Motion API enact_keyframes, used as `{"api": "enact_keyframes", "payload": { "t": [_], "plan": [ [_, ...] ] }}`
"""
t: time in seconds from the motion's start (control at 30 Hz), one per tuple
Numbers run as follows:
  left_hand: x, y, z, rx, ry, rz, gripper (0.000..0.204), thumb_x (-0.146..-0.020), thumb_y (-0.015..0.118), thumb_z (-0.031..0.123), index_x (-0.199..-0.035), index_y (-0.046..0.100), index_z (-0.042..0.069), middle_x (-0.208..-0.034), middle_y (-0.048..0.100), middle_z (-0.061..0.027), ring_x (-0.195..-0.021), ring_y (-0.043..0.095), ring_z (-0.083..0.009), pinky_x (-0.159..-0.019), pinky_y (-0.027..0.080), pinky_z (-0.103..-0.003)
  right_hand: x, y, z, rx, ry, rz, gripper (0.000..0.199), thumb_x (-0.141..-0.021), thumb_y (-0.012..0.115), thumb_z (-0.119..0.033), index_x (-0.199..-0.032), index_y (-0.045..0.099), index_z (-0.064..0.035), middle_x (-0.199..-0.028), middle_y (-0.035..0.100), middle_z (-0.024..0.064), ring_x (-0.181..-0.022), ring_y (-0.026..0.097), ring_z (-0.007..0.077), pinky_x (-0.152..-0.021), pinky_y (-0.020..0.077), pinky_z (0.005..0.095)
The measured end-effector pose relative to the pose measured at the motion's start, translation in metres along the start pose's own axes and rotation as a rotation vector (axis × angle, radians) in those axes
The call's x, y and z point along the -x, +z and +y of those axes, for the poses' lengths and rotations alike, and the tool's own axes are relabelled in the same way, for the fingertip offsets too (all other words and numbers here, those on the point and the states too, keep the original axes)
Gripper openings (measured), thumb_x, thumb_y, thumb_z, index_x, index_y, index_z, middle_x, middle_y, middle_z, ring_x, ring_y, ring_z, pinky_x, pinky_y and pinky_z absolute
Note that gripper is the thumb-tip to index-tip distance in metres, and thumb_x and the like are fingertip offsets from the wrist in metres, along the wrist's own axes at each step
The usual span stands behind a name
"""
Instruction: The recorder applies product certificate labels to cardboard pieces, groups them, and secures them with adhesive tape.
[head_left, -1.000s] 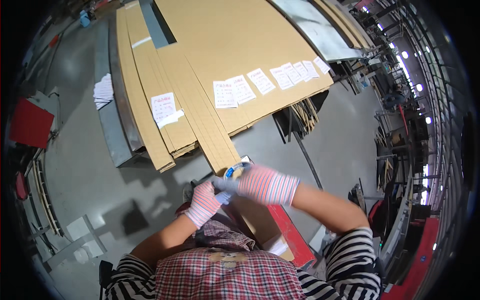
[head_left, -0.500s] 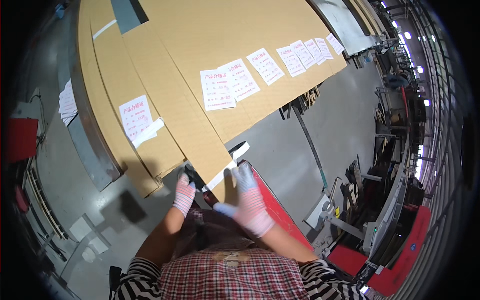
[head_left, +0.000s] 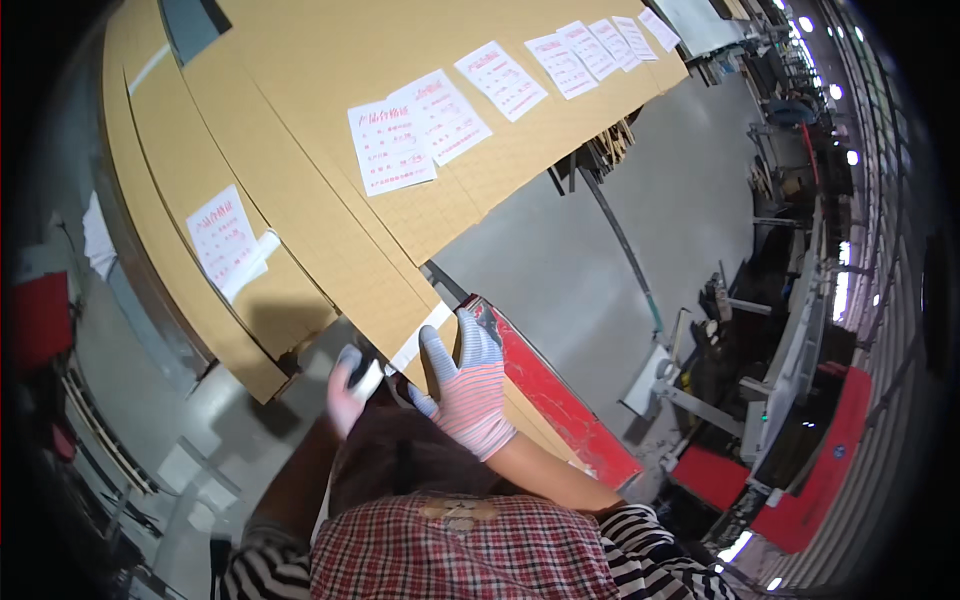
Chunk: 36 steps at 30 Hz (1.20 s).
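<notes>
Right hand lies open, fingers spread, fingertips at the white tape across the near end of the cardboard; left hand, blurred, grips a pale thing just beside the tape's left end. The tape slants from far right to near left, ahead of and between the hands, right nearer.

Right fingers at white strip, papers on cardboard

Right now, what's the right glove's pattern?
Right glove: striped in pink, white and bluish grey; best in head view.
</notes>
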<state>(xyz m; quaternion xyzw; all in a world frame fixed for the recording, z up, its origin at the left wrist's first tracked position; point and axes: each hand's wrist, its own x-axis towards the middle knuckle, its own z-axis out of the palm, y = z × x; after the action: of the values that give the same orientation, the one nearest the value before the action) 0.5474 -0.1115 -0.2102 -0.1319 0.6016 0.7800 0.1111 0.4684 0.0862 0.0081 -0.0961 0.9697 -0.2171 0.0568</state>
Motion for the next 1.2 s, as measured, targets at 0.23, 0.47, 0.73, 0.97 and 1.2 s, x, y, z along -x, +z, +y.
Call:
{"api": "enact_keyframes", "payload": {
  "t": [0.23, 0.47, 0.73, 0.97, 1.2],
  "plan": [
    [-0.024, 0.116, 0.206, -0.866, 0.022, -0.194, 0.04, -0.09, 0.069, 0.033, -0.112, 0.056, 0.002, -0.087, 0.069, -0.0139, -0.085, 0.069, -0.0285, -0.073, 0.054, -0.039, 0.003, -0.017, 0.004, 0.037, 0.094, -0.044, 0.071, -0.071, 0.076, -0.032, -0.134, 0.052, -0.0098, -0.136, 0.042, 0.0269, -0.122, 0.045, 0.044, -0.103, 0.0379, 0.0522],
    [-0.057, 0.112, 0.205, -1.394, -0.103, -0.471, 0.064, -0.087, 0.063, 0.042, -0.139, 0.043, 0.011, -0.104, 0.069, -0.0217, -0.096, 0.067, -0.0376, -0.084, 0.053, -0.044, -0.07, -0.11, -0.017, 0.318, -0.613, -0.28, 0.02, -0.086, 0.056, -0.02, -0.101, 0.064, -0.0103, -0.095, 0.069, 0.0116, -0.091, 0.067, 0.03, -0.084, 0.051, 0.0426],
    [-0.054, 0.106, 0.225, -1.097, -0.086, -0.378, 0.071, -0.089, 0.056, 0.06, -0.137, 0.041, 0.01, -0.101, 0.068, -0.0247, -0.093, 0.066, -0.0416, -0.082, 0.053, -0.048, -0.13, -0.059, 0.043, 0.207, -0.307, -0.747, 0.024, -0.091, 0.056, -0.026, -0.107, 0.071, -0.0152, -0.095, 0.069, 0.0178, -0.092, 0.067, 0.0356, -0.08, 0.0538, 0.0453],
    [-0.042, 0.092, 0.219, -0.778, 0.023, -0.32, 0.046, -0.09, 0.063, 0.04, -0.124, 0.056, 0.009, -0.103, 0.068, -0.0216, -0.094, 0.067, -0.0368, -0.084, 0.052, -0.043, -0.12, -0.028, 0.127, 0.617, 0.134, -0.52, 0.026, -0.091, 0.054, -0.019, -0.113, 0.067, -0.0113, -0.103, 0.069, 0.0201, -0.1, 0.067, 0.0354, -0.083, 0.0541, 0.0437],
    [-0.021, 0.082, 0.135, -0.192, -0.033, 0.197, 0.036, -0.092, 0.067, 0.034, -0.101, 0.057, 0.001, -0.08, 0.062, -0.0094, -0.07, 0.057, -0.0211, -0.068, 0.049, -0.037, -0.048, -0.009, 0.033, 0.043, 0.09, -0.12, 0.026, -0.089, 0.058, -0.016, -0.115, 0.06, -0.0121, -0.1, 0.066, 0.0256, -0.095, 0.061, 0.047, -0.084, 0.0503, 0.051]
  ]
}}
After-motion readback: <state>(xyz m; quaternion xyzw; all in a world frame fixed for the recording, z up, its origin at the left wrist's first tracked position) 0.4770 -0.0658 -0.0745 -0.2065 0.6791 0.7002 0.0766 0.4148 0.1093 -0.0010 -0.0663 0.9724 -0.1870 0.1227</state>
